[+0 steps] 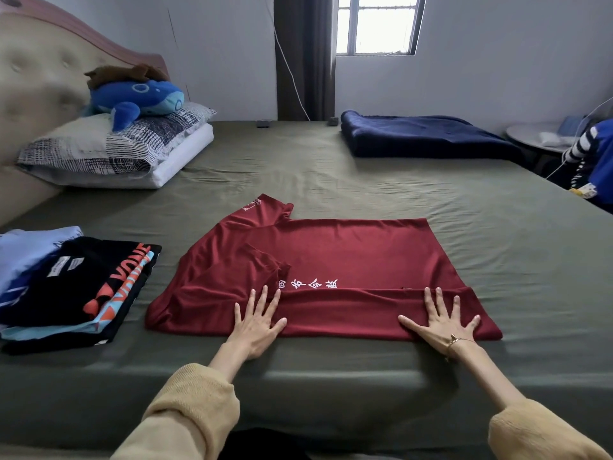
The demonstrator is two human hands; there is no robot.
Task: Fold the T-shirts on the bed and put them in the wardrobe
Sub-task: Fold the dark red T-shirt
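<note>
A dark red T-shirt point(331, 260) with white characters lies spread on the olive bed point(331, 167), its near long edge folded over into a band. My left hand point(257, 322) presses flat on the left part of that band, fingers spread. Towards the band's right end, my right hand point(442, 322) also lies flat with fingers spread. One sleeve is folded in over the shirt's left part, and the other sleeve sticks out at the far left. A pile of folded T-shirts point(71, 287), black with orange print on top and light blue ones beneath, sits to the left.
Stacked pillows point(119, 151) with a blue plush whale point(139, 97) lie by the headboard at the far left. A folded navy blanket point(424, 134) sits at the far right of the bed. A small round table point(537, 137) and hanging clothes stand beyond the right edge.
</note>
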